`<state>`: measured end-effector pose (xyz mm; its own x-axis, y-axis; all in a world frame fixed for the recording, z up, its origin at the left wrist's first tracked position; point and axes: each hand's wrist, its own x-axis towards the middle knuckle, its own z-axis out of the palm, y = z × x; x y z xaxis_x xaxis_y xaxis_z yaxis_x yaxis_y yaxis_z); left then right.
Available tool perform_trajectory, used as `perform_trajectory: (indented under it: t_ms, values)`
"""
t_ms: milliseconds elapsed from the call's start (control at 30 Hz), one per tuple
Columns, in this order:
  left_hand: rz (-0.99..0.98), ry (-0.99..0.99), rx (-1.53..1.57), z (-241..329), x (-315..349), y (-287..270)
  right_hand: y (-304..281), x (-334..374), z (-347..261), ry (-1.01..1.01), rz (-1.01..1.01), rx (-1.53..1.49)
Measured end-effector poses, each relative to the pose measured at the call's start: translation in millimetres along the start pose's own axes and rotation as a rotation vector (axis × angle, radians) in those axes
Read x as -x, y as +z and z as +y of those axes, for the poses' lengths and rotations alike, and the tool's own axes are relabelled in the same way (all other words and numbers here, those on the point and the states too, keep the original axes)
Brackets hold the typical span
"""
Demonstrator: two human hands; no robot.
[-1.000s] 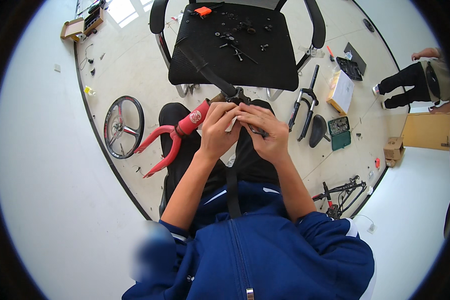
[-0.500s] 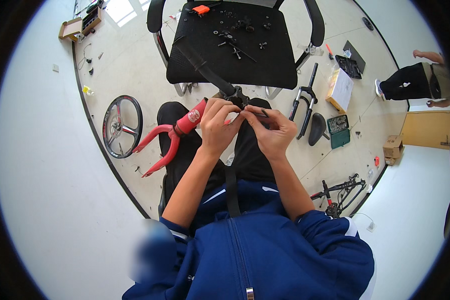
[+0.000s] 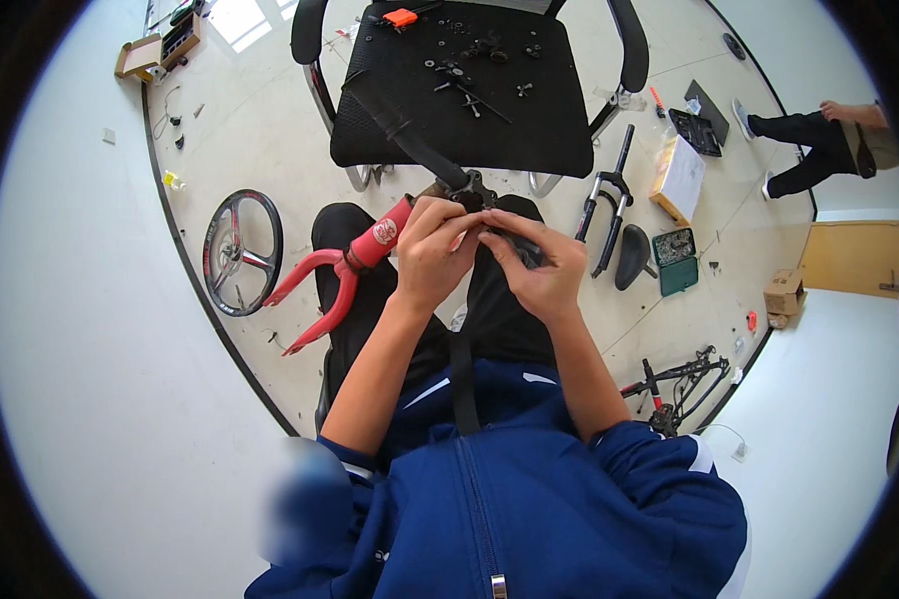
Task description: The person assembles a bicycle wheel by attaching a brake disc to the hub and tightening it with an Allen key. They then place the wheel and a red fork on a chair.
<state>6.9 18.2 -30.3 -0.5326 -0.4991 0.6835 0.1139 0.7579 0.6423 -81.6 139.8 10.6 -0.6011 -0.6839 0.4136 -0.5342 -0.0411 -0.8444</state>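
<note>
Between my knees, a long black post point(image 3: 410, 138) slants from the chair seat down to a black clamp point(image 3: 476, 188) at its near end. My left hand point(image 3: 432, 255) is closed, thumb and fingers pinched at the clamp's near edge; what lies in the pinch is hidden. My right hand point(image 3: 549, 262) is closed beside it, fingertips meeting the left ones. A thin dark tool point(image 3: 517, 246) lies under its fingers, smeared, so its kind is unclear. A red bicycle fork point(image 3: 345, 285) rests over my left thigh, its tube end by my left hand.
Ahead stands a black office chair point(image 3: 469, 90) with loose small parts on its seat. A three-spoke wheel point(image 3: 243, 253) lies left. At right are a suspension fork point(image 3: 609, 205), a saddle point(image 3: 633, 257), a green case point(image 3: 677, 265), a white box point(image 3: 679, 180) and a person point(image 3: 819, 145).
My right-hand fingers have shifted and the dark tool has swung lower, blurred under them. My left hand stays almost in place. The person at right has stepped with legs apart.
</note>
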Motion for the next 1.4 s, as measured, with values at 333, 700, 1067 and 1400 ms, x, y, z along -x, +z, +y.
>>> perform_trajectory:
  t_ms: [333, 700, 1067, 1400]
  values:
    - [-0.003, -0.078, -0.006, 1, 0, 1, 8, 3, 15, 0.0, 0.12, -0.1]
    - [-0.039, -0.024, -0.064, -4, -1, -2, 6, 1, 4, 0.053, 0.057, -0.108]
    - [-0.042, -0.07, -0.061, 7, -10, -6, 10, 2, 14, -0.011, 0.15, -0.095]
    - [-0.135, -0.006, 0.028, 1, -7, -10, -6, -11, 10, -0.119, 0.011, -0.016]
